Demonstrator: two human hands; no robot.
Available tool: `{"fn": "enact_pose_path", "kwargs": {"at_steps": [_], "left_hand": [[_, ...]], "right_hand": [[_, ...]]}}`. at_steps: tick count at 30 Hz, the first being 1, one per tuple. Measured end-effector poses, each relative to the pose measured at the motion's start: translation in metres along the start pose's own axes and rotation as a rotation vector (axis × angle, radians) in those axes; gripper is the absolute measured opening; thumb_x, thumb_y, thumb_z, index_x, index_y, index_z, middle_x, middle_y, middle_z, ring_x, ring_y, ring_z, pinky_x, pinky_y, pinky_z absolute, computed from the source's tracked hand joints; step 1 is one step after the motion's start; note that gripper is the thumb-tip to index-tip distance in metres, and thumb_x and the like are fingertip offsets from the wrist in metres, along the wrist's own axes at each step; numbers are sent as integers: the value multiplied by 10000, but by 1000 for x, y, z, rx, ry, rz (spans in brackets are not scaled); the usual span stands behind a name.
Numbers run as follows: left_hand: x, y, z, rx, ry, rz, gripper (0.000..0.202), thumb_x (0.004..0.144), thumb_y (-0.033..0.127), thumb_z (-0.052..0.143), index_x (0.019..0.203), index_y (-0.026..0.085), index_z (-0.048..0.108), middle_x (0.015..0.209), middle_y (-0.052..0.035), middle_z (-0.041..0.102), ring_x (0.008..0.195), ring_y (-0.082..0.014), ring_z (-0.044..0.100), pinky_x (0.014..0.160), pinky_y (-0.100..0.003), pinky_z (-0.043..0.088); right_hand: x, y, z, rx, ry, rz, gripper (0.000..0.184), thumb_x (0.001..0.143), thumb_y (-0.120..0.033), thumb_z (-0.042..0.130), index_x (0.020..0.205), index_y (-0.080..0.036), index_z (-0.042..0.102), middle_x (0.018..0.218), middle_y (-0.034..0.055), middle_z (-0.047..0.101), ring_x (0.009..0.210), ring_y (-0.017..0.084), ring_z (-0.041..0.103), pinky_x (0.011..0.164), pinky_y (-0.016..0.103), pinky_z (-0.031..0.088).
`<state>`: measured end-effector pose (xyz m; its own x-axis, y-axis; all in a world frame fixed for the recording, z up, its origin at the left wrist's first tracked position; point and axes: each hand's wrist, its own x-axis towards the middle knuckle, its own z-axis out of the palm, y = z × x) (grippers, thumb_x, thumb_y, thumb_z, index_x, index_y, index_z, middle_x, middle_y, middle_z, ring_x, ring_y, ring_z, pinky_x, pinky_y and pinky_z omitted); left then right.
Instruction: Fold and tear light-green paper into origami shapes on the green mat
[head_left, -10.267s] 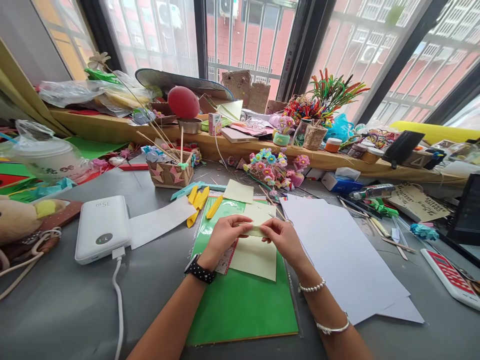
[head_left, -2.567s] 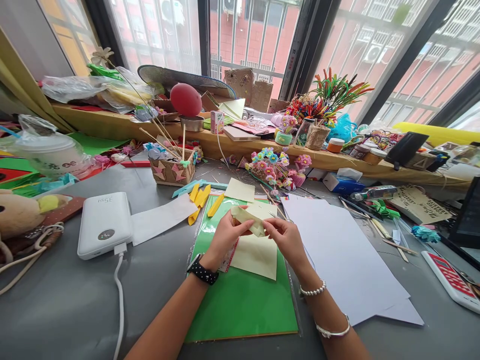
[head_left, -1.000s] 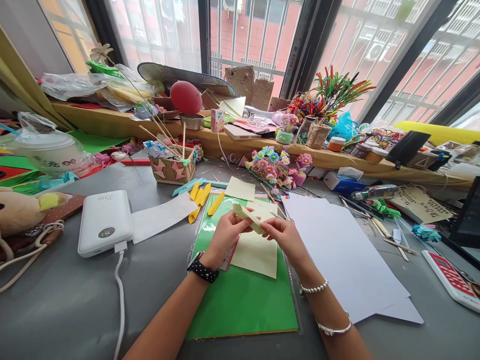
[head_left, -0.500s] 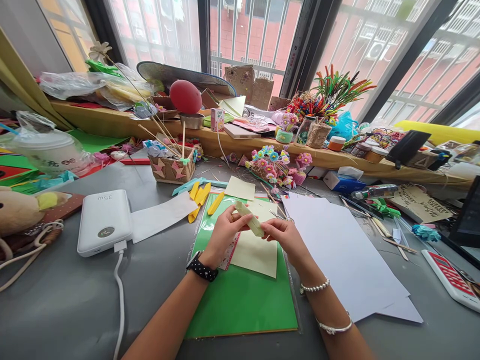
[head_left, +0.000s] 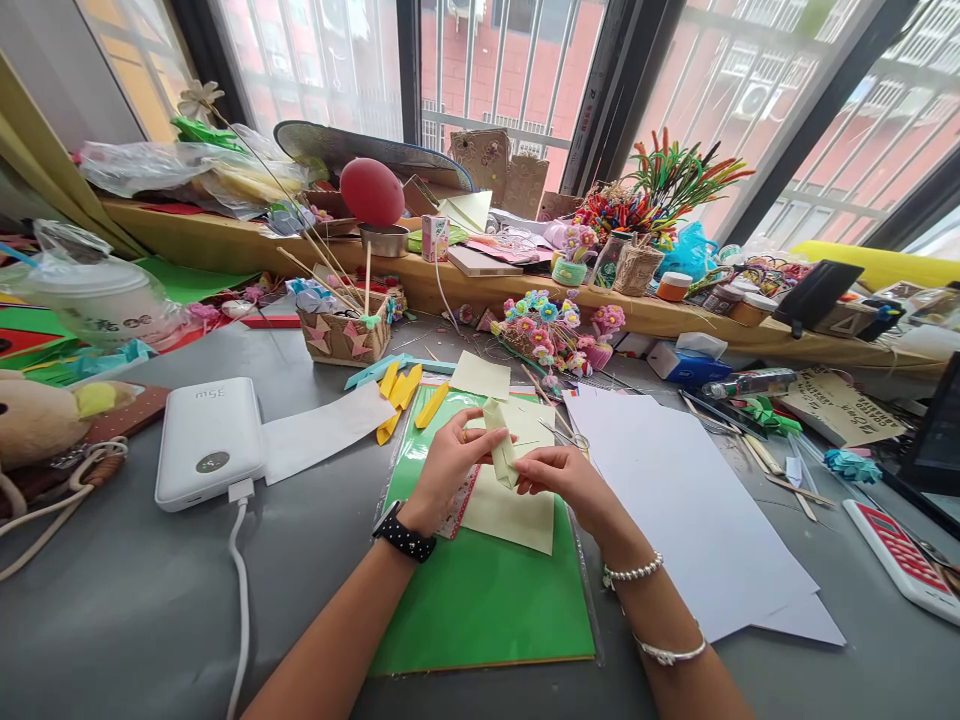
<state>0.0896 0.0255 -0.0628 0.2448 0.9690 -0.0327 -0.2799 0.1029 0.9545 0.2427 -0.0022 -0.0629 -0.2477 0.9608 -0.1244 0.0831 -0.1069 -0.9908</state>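
Between my two hands is a small folded piece of pale yellow-green paper, held up above the stacked sheets. My left hand grips its left side, thumb lying across the front. At its lower right end, my right hand pinches the paper between thumb and fingers. Beneath the hands lie pale yellow sheets on a green sheet pack. A red-patterned card shows partly beside my left wrist. Just beyond my right hand rest scissors, and folded yellow paper strips lie past my left hand.
White paper sheets spread to the right, with a calculator farther out. A white power bank with its cable stands left. A cardboard basket and crochet flowers sit before the cluttered ledge.
The folded paper has turned more upright and shifted slightly down in my hands. My right hand has moved a little down and left along its end.
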Motion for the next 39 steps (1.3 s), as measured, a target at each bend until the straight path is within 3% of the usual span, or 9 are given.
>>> {"fn": "enact_pose_path", "kwargs": {"at_steps": [13, 21, 26, 39], "left_hand": [[0, -1, -1, 26, -32, 3, 397, 657, 310, 632, 979, 153, 462, 736, -52, 672, 665, -180, 625, 639, -305, 484], [4, -8, -2, 142, -116, 65, 528, 600, 271, 682, 1054, 163, 436, 800, -35, 585, 759, -157, 572, 682, -278, 451], [3, -9, -1, 210, -107, 122, 496, 612, 257, 671, 1044, 163, 447, 736, 1, 536, 716, -130, 549, 681, -257, 438], [2, -4, -2, 74, -142, 38, 424, 692, 274, 605, 1062, 157, 435, 780, -39, 645, 701, -153, 606, 737, -343, 463]], "right_hand": [[0, -1, 1, 4, 0, 6, 222, 639, -365, 615, 594, -150, 643, 549, 5, 607, 525, 98, 525, 557, 234, 418], [3, 0, -1, 19, 218, -81, 232, 656, -377, 603, 628, -151, 648, 575, 8, 611, 537, 99, 536, 564, 233, 421], [4, 1, -2, 12, 232, -106, 232, 659, -375, 606, 638, -148, 652, 591, 21, 625, 545, 108, 548, 566, 239, 434], [4, 2, -3, 2, 284, -146, 237, 677, -374, 589, 643, -149, 654, 614, 36, 634, 565, 118, 558, 576, 244, 438]]}}
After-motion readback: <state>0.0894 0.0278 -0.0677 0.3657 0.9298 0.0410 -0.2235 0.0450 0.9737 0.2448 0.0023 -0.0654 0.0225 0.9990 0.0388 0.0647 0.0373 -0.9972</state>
